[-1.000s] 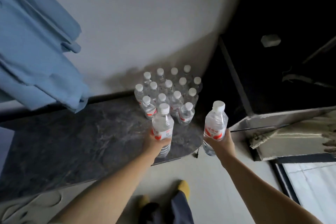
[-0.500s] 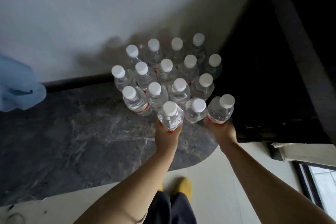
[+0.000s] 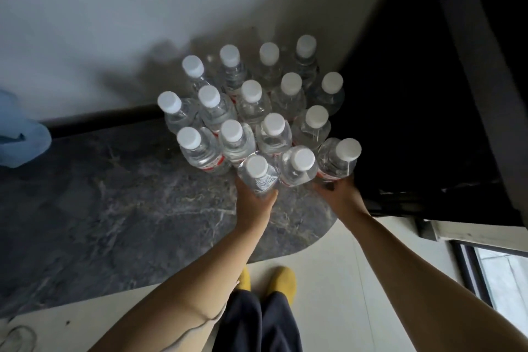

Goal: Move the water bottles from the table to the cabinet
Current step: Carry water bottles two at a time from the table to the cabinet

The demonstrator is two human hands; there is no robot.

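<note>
Left hand (image 3: 255,200) wrapped round one water bottle (image 3: 258,174), right hand (image 3: 340,194) round another (image 3: 338,160), both at the near edge of the capped cluster (image 3: 251,106) on the marble surface (image 3: 114,194). Fingers mostly hidden behind the bottles. Dark cabinet (image 3: 414,94) at right, interior too dim to make out.

Home: marble table (image 3: 114,208), hanging garment (image 3: 20,137)

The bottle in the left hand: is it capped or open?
Capped. The bottle in the left hand wears a white cap on its neck; the left hand grips it from below.
</note>
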